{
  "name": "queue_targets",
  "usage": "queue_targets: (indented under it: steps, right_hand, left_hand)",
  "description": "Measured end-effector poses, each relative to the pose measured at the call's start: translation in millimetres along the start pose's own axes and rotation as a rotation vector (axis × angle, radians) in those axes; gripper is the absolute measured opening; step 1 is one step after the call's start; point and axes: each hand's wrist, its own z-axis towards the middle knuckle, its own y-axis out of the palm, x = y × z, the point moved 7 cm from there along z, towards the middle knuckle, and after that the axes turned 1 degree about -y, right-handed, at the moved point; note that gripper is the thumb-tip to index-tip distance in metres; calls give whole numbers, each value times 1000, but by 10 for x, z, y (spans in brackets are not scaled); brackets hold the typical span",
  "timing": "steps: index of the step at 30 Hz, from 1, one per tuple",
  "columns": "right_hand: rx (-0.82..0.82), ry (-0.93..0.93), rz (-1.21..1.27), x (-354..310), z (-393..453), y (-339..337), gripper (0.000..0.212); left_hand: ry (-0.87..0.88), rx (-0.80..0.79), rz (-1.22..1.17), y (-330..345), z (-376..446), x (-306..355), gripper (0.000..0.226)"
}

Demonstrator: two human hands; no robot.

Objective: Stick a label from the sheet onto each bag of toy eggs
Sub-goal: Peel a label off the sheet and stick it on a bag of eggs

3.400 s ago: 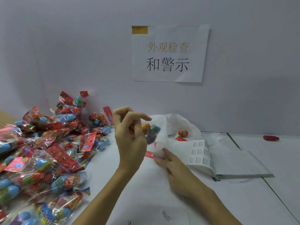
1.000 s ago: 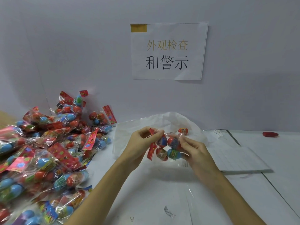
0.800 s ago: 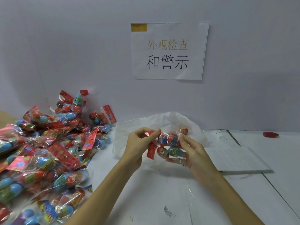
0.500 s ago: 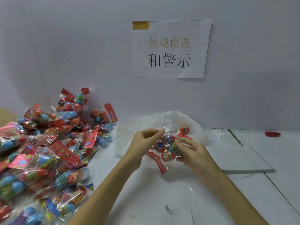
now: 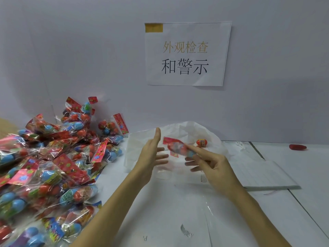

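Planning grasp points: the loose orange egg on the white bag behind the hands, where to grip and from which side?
Grip the loose orange egg across its short middle, coming from above. It lies on its side on the crumpled white bag, long axis left-right, and seems clear of other things.

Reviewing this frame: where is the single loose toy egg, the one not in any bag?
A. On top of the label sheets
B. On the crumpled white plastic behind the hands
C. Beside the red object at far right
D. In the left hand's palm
B: the orange loose egg sits on the crumpled white plastic, just beyond the blurred bag between the hands.
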Motion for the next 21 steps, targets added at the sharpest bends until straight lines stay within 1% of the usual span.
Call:
queue_targets:
  steps: [1, 2, 3, 4, 5, 6, 8, 9, 11, 13, 14, 17, 18, 21]
  right_hand:
    - [-38, 9, -11, -10, -6, 33, 39]
    - [-66, 21, -38, -7, -16, 48, 42]
    - [-78, 37, -65, -4, -25, 45, 48]
    - [-77, 56, -75, -2, -29, 31, 51]
    - [-62, 72, -51, -6, -25, 16, 49]
    - [-34, 79, -1, -19, -22, 2, 43]
    - [74, 67, 75, -58, -11, -47, 33]
    - [134, 56, 71, -67, -10, -81, 33]
    - [184, 39, 31, -52, -11, -105, 44]
    - [168, 78, 56, 5, -12, -83, 54]
    - [150, 125, 107, 46, -4, -70, 53]
    - [40, 242, 253, 84, 7, 4, 34]
    - [11, 243, 239, 78, 2, 12, 30]
    - [-46, 218, 130, 70, -24, 35, 41]
  left_hand:
    - [-19, -68, -17, 20, 11, -23, 76]
    - [-1, -127, -24, 36, 23, -29, 76]
    - [37, -160, -25, 42, 26, -24, 71]
    - [75, -165, -33, 38, 18, -9, 60]
    - [98, -162, -57, 36, 0, 8, 47]
    - [105, -154, -88, 37, -11, 18, 37]
    - [116, -107, -110, 29, -19, 22, 30]
    - [130, -69, -91, 20, -24, 29, 28]
    - [165, 3, -71, 2, -39, 65, 26]
    - [206, 34, -94, 2, -73, 122, 28]
    - [230, 45, -97, 6, -94, 153, 30]
    - [282, 68, -71, -16, -103, 206, 31]
    - [288, 32, -47, -14, -100, 224, 30]
    - [332, -172, 75, 62, -127, 248, 28]
